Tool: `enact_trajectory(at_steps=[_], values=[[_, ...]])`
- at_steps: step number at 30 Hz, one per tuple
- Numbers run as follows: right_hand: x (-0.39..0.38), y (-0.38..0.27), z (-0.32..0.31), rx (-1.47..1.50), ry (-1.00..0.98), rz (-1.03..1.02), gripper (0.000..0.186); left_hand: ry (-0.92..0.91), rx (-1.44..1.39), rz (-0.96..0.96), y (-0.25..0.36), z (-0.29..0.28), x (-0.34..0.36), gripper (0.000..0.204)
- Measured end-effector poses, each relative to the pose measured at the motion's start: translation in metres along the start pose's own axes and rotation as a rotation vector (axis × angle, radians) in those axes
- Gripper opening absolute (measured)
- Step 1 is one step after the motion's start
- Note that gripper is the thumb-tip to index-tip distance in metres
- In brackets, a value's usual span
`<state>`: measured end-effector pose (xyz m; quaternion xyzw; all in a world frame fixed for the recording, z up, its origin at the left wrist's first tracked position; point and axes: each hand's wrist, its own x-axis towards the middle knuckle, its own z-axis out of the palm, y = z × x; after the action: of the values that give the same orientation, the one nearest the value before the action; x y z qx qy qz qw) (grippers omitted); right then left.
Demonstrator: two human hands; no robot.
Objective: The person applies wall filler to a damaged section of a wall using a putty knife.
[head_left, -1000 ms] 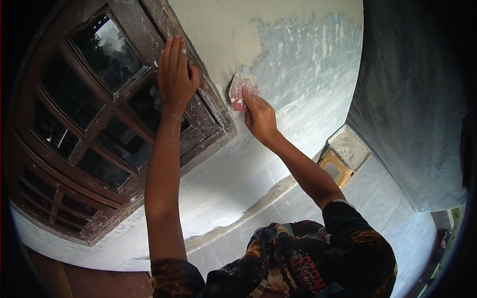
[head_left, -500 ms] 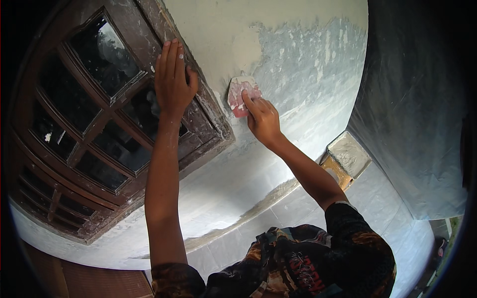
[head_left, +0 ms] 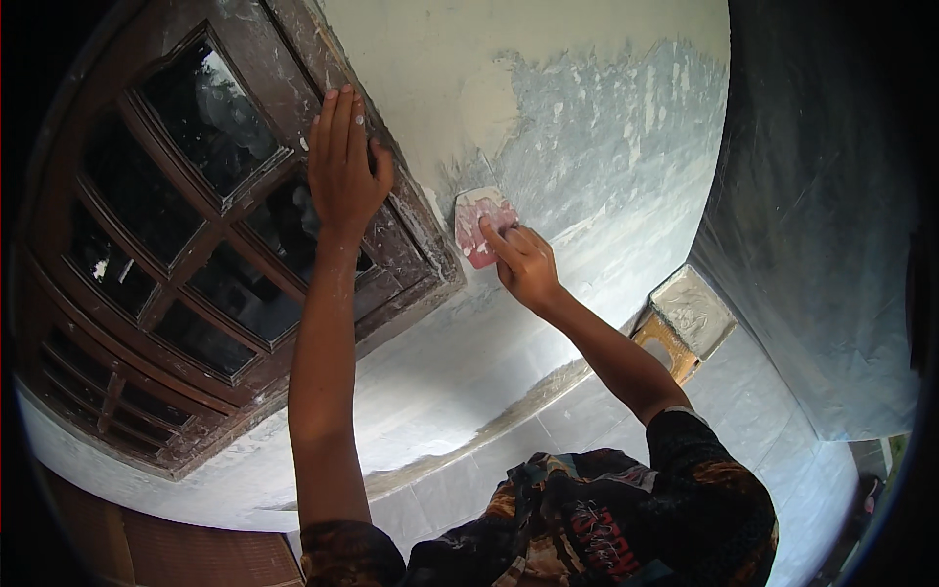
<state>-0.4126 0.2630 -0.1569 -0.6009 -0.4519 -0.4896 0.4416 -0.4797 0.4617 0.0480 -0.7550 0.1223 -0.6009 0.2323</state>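
My left hand (head_left: 348,171) rests with its fingers stretched out on the dark wooden frame (head_left: 411,240) of a paned window, near the frame's right edge. My right hand (head_left: 528,274) grips a pink, putty-smeared scraper (head_left: 479,220) against the wall (head_left: 606,117), just right of the frame. The wall shows smooth cream plaster above and patchy grey-white coating around the scraper. A fresh grey streak runs just above the blade.
A square container of pale putty (head_left: 694,308) stands on a yellow support (head_left: 660,347) at the lower right, over grey tiles (head_left: 773,391). Plastic sheeting (head_left: 802,196) hangs along the right side. A brown panelled surface (head_left: 186,558) shows at the lower left.
My right hand has moved down the wall with the scraper, which leaves more grey streak above it. My left hand has shifted slightly down along the window frame.
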Motion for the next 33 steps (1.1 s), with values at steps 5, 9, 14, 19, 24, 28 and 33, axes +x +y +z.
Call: enact_trajectory(at_steps=[5, 9, 14, 19, 24, 28, 33], values=[[0.059, 0.016, -0.025, 0.004, 0.114, -0.029, 0.071, -0.005, -0.024, 0.01, 0.002, 0.0, 0.004, 0.055], [0.112, 0.046, -0.027, -0.13, 0.133, -0.062, 0.07, -0.004, -0.015, 0.013, 0.002, 0.0, 0.003, 0.054], [0.078, 0.057, -0.013, -0.185, 0.062, -0.125, 0.069, -0.009, 0.007, 0.0, 0.0, 0.0, 0.0, 0.053], [0.038, 0.047, -0.022, -0.12, 0.057, -0.13, 0.066, 0.003, 0.017, 0.013, -0.002, 0.002, 0.001, 0.051], [0.115, 0.066, -0.038, -0.245, 0.142, -0.108, 0.066, 0.017, 0.015, 0.026, 0.0, 0.002, 0.001, 0.051], [0.097, 0.079, -0.026, -0.282, 0.083, -0.145, 0.068, 0.005, -0.011, 0.014, 0.0, 0.002, 0.001, 0.053], [0.043, 0.064, -0.031, -0.207, -0.017, -0.107, 0.069, -0.012, -0.007, 0.011, 0.0, 0.002, 0.001, 0.055]])
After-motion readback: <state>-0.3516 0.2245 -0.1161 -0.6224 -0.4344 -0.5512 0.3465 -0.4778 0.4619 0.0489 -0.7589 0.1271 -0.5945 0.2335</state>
